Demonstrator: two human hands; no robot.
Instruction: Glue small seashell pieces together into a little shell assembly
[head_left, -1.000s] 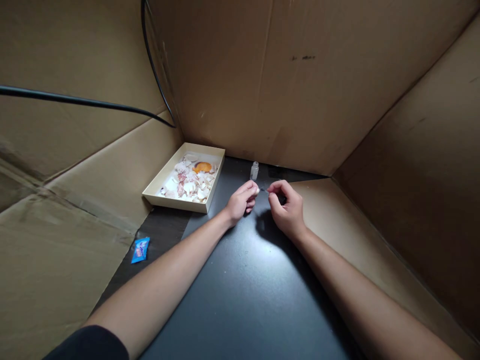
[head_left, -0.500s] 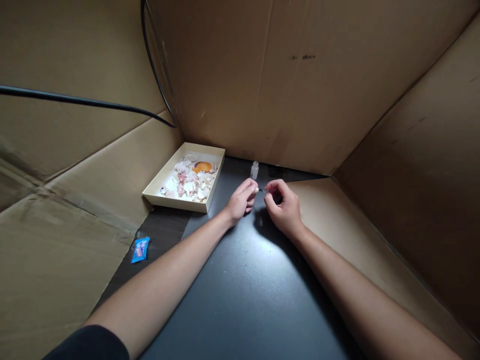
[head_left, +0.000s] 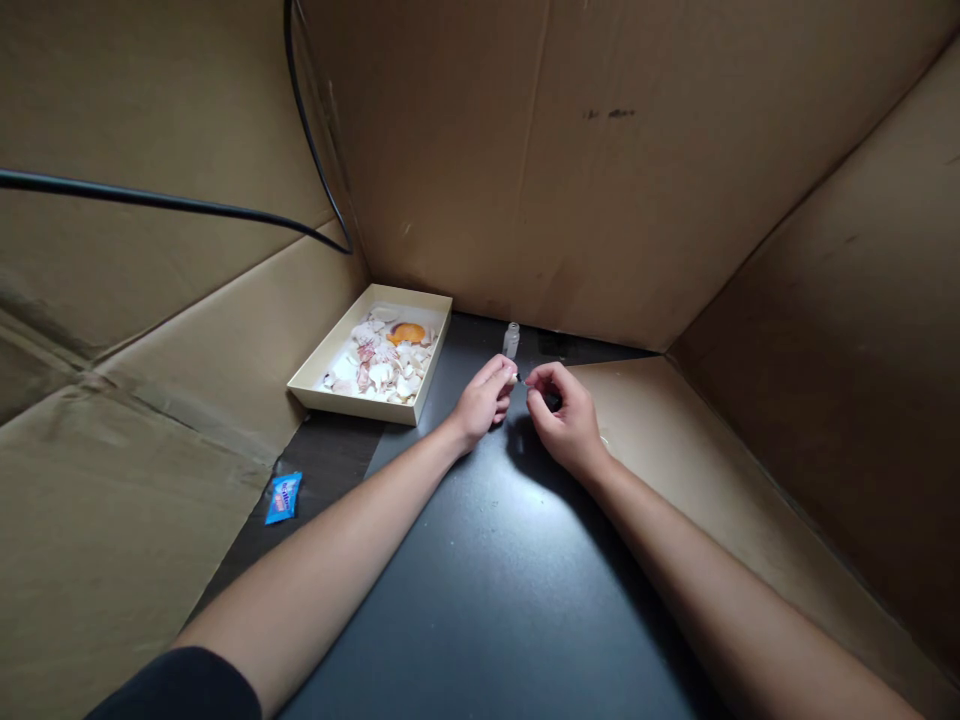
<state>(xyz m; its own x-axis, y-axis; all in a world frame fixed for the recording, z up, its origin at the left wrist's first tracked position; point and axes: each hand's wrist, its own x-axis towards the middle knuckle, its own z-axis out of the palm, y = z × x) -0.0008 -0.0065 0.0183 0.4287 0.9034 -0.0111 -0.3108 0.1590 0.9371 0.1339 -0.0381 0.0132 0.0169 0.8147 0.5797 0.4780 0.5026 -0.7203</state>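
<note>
One small pale piece (head_left: 514, 379), too tiny to identify, sits at the fingertips of your left hand (head_left: 480, 405) above the tabletop (head_left: 465, 580), its dark end pointing toward your right hand (head_left: 565, 414) and its long axis apparently running crosswise. Your left grip is pinched down on it; your right grip has thumb and forefinger curled nearly together just beside that end, and whether they hold anything cannot be told. Beyond stands one upright clear bottle (head_left: 511, 342), with one tray (head_left: 352, 407) of many shells (head_left: 384, 368) leftward and one blue packet (head_left: 284, 498) nearer you.
</note>
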